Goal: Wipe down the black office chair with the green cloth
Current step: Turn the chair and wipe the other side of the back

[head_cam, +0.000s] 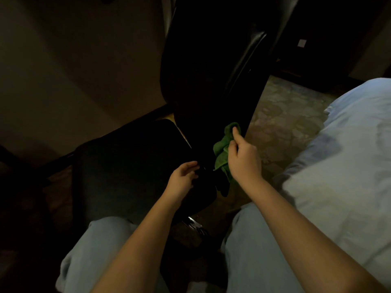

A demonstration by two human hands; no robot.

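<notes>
The black office chair (211, 66) fills the middle of the dim view, its tall backrest rising away from me and its seat (127, 166) low on the left. The green cloth (222, 149) is bunched against the lower right edge of the backrest. My right hand (243, 157) grips the cloth, one finger pressing its top fold onto the chair. My left hand (183, 177) holds the dark part where seat and backrest meet, fingers curled on it. Most chair detail is lost in shadow.
A bed with light bedding (342, 157) lies close on the right. Patterned carpet (283, 127) shows between chair and bed. A pale wall (74, 60) with a dark baseboard runs on the left. My knees in light trousers (101, 250) are below. A chrome chair base part (193, 224) glints.
</notes>
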